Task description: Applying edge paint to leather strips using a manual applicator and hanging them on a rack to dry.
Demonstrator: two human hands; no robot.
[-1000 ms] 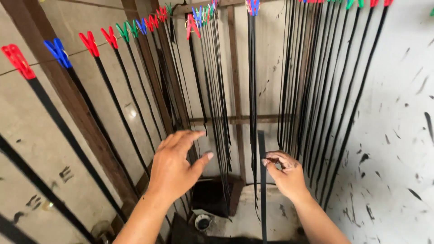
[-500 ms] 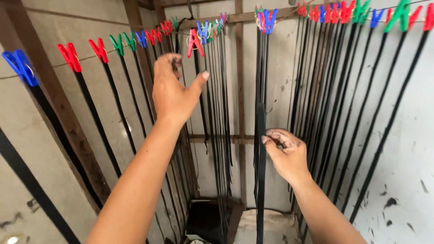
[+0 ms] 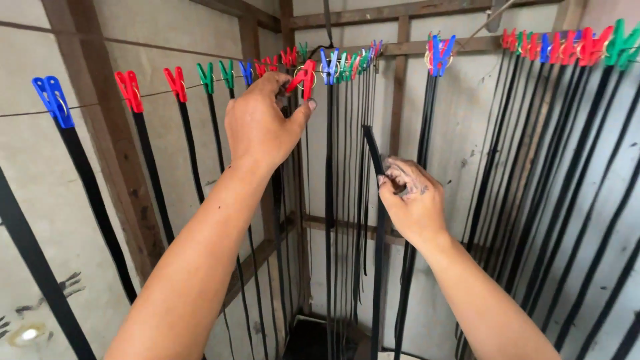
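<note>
My left hand (image 3: 263, 120) is raised to a wire line and its fingers pinch a red clothes peg (image 3: 303, 77) hanging there. My right hand (image 3: 410, 200) is lower and to the right, shut around a long black strip (image 3: 378, 260) whose top end sticks up above the fingers and whose length hangs down toward the floor. The strip's tip is below and right of the red peg, apart from it. Many similar black strips hang from pegs all along the line.
Coloured pegs in blue (image 3: 53, 100), red (image 3: 130, 90) and green (image 3: 207, 77) hold black strips along the left wall. More pegs and strips (image 3: 573, 47) fill the right side. Wooden posts (image 3: 107, 147) frame the pale walls. A dark container (image 3: 320, 340) sits on the floor.
My left hand has risen from waist height up to the line and closed on the red peg. My right hand has lifted the black strip higher.
</note>
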